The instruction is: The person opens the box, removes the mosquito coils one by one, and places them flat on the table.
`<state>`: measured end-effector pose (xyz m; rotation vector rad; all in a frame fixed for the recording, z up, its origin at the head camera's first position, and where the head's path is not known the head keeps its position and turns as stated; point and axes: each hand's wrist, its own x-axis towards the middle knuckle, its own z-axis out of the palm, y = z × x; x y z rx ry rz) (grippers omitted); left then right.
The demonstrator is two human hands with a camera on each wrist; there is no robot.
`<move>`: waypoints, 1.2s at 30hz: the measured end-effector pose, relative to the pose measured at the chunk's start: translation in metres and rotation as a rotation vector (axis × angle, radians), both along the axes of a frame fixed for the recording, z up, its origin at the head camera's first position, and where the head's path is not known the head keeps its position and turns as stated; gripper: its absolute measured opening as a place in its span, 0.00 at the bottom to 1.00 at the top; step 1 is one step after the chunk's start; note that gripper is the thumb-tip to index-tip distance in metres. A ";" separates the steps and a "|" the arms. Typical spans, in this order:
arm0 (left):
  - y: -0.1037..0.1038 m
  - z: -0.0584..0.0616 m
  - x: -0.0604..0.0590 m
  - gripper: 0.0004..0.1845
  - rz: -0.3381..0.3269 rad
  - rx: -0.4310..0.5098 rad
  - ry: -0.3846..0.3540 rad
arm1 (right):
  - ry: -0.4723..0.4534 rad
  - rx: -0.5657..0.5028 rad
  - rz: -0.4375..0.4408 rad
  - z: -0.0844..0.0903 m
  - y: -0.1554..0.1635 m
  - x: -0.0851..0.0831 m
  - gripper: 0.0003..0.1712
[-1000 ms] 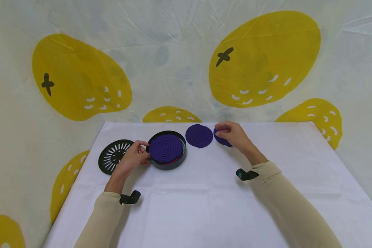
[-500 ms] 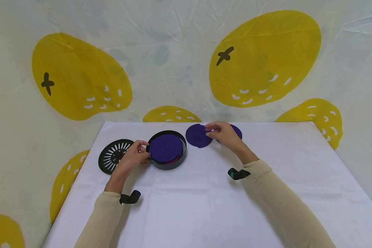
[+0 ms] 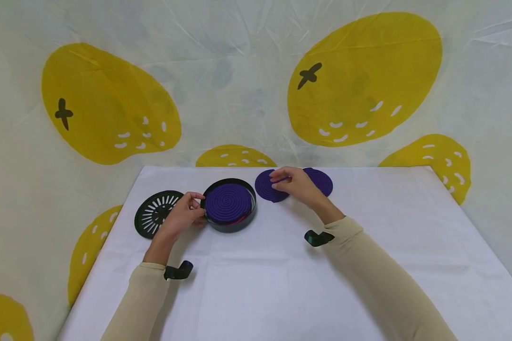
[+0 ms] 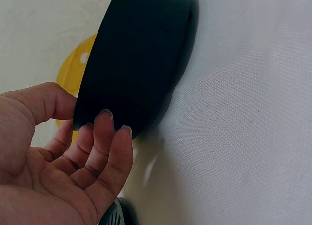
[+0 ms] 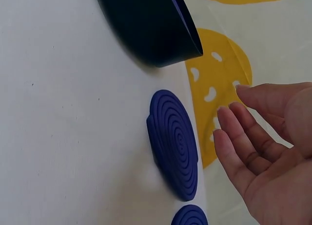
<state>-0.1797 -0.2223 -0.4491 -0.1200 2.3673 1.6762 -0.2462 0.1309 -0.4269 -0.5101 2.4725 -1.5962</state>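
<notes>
My left hand (image 3: 180, 219) holds the left side of a round black tin (image 3: 232, 228), thumb and fingertips at its rim and outer wall, as the left wrist view shows. A purple mosquito coil (image 3: 228, 203) lies inside the tin, with a red edge (image 3: 241, 220) peeking out beneath. My right hand (image 3: 300, 185) hovers over a second purple coil (image 3: 263, 186) on the table, partly covering it. In the right wrist view its fingers are loosely bent, thumb apart, nothing between them, and that coil (image 5: 175, 144) lies flat below. A third coil (image 3: 321, 181) lies behind the right hand.
A black slotted lid (image 3: 159, 215) lies at the left, partly behind the left hand. White cloth covers the table (image 3: 256, 293). A hanging sheet with yellow fruit prints (image 3: 362, 80) rises directly behind the table's far edge.
My right hand has let go of the third coil, now lying flat at the right, and moved left over the second one. My left hand stays on the tin.
</notes>
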 end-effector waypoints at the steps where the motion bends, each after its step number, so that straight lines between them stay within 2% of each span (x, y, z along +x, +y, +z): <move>1: 0.000 0.000 0.000 0.25 -0.001 -0.001 0.001 | -0.001 -0.001 0.005 0.000 -0.002 0.000 0.19; 20: -0.001 0.001 -0.001 0.25 0.004 -0.003 -0.005 | -0.035 -0.062 0.050 0.004 -0.030 0.001 0.22; 28: 0.000 0.002 0.000 0.25 -0.003 0.001 -0.002 | -0.022 -0.072 0.076 0.002 -0.043 0.001 0.19; 36: 0.001 0.001 -0.001 0.25 -0.004 0.014 -0.003 | -0.027 -0.052 0.095 0.004 -0.054 0.003 0.22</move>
